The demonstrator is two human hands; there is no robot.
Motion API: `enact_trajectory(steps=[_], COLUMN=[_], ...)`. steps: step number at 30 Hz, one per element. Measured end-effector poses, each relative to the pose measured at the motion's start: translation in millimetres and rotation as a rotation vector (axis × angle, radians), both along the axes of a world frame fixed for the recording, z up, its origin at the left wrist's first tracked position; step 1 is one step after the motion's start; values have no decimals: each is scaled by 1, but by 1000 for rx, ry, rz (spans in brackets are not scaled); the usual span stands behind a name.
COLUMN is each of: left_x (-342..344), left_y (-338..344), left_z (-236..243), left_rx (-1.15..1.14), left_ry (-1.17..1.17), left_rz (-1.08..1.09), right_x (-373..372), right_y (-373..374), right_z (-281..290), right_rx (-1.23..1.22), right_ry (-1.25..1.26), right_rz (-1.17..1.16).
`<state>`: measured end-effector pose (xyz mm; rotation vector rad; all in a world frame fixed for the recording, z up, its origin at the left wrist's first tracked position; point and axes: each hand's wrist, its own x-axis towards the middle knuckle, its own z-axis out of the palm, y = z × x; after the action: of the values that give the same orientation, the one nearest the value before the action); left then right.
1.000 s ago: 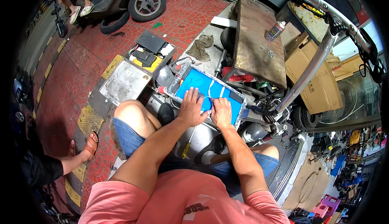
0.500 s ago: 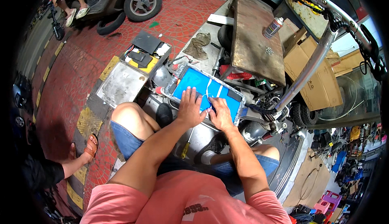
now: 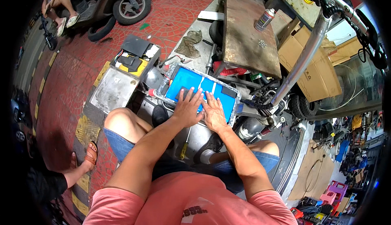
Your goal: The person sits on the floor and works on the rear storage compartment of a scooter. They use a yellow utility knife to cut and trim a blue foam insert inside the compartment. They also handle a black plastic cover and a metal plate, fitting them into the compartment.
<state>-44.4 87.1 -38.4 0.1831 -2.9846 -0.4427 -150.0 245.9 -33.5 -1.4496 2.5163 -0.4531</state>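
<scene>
A flat blue wrapped battery pack (image 3: 183, 80) lies in the open tray of a scooter deck, whose rim (image 3: 235, 121) looks rough and grey. White strips cross the blue surface, and a dark pad (image 3: 225, 90) sits at its right end. Another dark pad shows partly beneath my left hand (image 3: 188, 110). That hand rests flat on the pack, fingers stretched out. Close beside it my right hand (image 3: 214, 113) lies flat too, its fingers extended on the blue. Neither hand grips anything visible. What lies under the palms is hidden.
A yellow-handled screwdriver (image 3: 184, 149) leans below the tray. To the left is an opened box (image 3: 140, 64) with wires and a yellow block. A wooden bench (image 3: 248, 33) carries a spray can (image 3: 264, 19). A handlebar stem (image 3: 303, 62) rises at right. Another person's sandalled foot (image 3: 91, 153) stands at left.
My hands have drawn closer together over the middle of the pack. My right fingers have flattened out from a bent pose, and a dark pad now shows by my left hand.
</scene>
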Motion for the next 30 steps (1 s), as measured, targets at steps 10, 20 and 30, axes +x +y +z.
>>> enact_trajectory(steps=[10,20,30], left_x=[-1,-8,-10], left_y=[-2,-2,1], left_z=[-2,-20,-18], left_rx=[-72,-75,-53], left_ry=[-97,-1,-21], left_rz=[-32,-10,-7], right_x=[21,16,7], right_y=[6,12,14], right_z=[4,44,39], right_rx=[-7,232,296], right_ry=[-32,31,36], right_rz=[-67,129,174])
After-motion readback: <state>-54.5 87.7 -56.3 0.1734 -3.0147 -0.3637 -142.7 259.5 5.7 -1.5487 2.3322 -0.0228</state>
